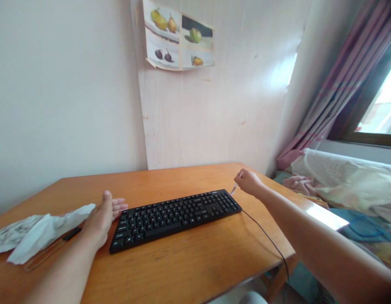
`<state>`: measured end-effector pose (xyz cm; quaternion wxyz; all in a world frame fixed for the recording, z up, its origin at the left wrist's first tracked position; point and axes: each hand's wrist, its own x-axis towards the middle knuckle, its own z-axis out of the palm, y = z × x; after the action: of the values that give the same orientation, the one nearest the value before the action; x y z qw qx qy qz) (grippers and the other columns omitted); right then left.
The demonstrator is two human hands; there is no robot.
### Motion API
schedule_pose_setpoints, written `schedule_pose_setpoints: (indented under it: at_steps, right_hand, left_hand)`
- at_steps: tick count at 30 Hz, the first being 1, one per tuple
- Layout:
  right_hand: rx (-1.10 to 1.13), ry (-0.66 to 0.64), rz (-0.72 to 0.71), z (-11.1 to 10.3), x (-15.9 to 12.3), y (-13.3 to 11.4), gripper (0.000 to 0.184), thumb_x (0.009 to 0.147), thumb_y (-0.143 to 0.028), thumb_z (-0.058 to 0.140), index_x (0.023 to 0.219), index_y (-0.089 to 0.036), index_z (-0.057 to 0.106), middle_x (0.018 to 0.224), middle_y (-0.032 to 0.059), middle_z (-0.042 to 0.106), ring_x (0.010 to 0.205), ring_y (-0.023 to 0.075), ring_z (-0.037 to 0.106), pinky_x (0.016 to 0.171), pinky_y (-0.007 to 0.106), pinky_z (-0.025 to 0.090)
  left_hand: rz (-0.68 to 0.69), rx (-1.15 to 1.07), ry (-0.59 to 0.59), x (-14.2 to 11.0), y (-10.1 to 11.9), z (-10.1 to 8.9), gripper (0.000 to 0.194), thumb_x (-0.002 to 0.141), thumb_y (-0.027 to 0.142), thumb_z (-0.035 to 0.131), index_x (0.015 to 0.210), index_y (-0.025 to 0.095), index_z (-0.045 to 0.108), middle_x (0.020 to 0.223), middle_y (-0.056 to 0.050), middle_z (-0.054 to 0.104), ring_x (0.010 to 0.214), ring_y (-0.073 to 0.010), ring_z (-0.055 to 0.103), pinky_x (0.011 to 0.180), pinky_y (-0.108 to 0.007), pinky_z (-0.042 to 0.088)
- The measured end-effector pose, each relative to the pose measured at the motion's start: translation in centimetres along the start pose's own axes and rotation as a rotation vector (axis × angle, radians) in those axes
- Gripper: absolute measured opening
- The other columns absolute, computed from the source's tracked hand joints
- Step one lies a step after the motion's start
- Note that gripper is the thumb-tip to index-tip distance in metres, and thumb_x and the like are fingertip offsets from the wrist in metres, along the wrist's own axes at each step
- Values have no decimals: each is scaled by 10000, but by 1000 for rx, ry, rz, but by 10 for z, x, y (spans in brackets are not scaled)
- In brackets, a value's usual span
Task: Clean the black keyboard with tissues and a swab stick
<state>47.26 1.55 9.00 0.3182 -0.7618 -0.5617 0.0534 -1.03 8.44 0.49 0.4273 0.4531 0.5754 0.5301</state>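
A black keyboard (176,217) lies at a slant on the wooden table, its cable (268,238) running from the right end down over the front edge. Beside its left end is my left hand (102,217), fingers stretched out and thumb up, the fingertips close to or touching the keyboard's edge. My right hand (247,182) is closed above the far right corner, pinching a thin, pale, slender thing (234,189). The lower tip of that thing reaches down to the keyboard's back edge; its kind is too small to make out.
Crumpled white tissue (49,232) and a thin looped cord with a black end (71,233) lie left of my left arm. The table (182,274) ends at a front edge on the right. Bedding (347,177) is piled at right, under a curtain (337,80). Fruit pictures (179,38) hang on the wall.
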Motion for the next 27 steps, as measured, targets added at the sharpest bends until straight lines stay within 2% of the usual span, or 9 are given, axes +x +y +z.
schedule_pose_setpoints:
  at_steps: [2,5,10,19,27]
  right_hand:
    - [-108,52,-21,-4,-4,-7,94,769,-201,537,748,-177,625,557,39,635,617,193,576,536,273,309]
    - [-315,66,-66,-5,-13,-22,164,833,-235,507,911,-184,642,737,80,709,726,217,619,572,283,317]
    - [-448,-27,-168,7,-24,-44,180,852,-247,500,939,-191,648,873,123,724,775,241,637,585,293,318]
    - [-260,-90,-358,41,-38,-90,126,863,-228,483,800,-194,586,762,67,682,710,185,583,602,260,319]
    - [-123,-153,-503,72,-53,-136,209,895,-238,448,693,-213,497,671,29,623,642,150,531,579,250,294]
  left_hand:
    - [3,0,7,0,-1,0,717,893,738,280,911,137,670,929,-192,752,922,-265,724,943,-419,530]
    - [-2,-7,12,-1,1,1,707,890,742,283,898,151,671,927,-187,754,932,-270,722,943,-418,531]
    - [0,-10,19,-2,2,3,721,884,752,274,870,151,671,887,-173,756,935,-276,721,933,-425,532]
    - [35,-20,50,-5,-2,7,808,830,815,278,916,124,687,882,-172,753,879,-271,722,880,-424,536]
    - [-4,-67,53,-9,2,12,805,845,800,273,912,113,688,857,-182,745,861,-267,720,822,-390,535]
